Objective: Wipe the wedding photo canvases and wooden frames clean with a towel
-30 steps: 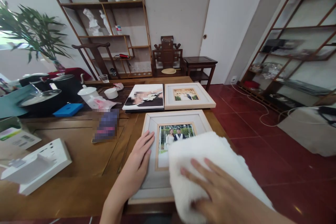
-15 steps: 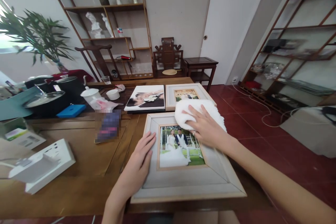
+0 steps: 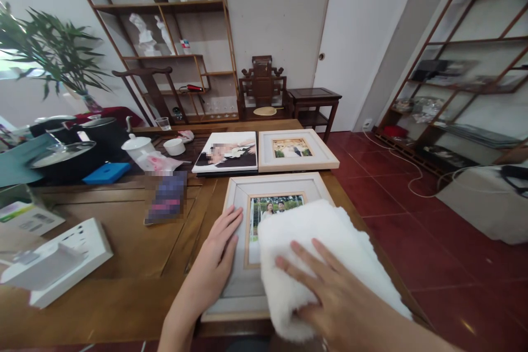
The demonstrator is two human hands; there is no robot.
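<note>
In the head view, a square frame [image 3: 236, 301] of pale wood with a grey-white, wide border is laid flat on the brown wooden tabletop [image 3: 136, 275], at its near right side. By the left hand [image 3: 216, 250], its left border is touched; this grip is opened, with the fingers stretched. A folded white cloth [image 3: 311, 225], thick and fluffy, is spread over the frame's right part, and the photo [image 3: 270, 206] is partly covered. On the cloth the right hand [image 3: 330, 289] is placed, fingers spread and thumb bent at the fold; whether the cloth is pinched by this grip cannot be told. Behind, a second wooden frame [image 3: 324, 155] and a flat white-edged picture [image 3: 206, 146] are set side by side.
</note>
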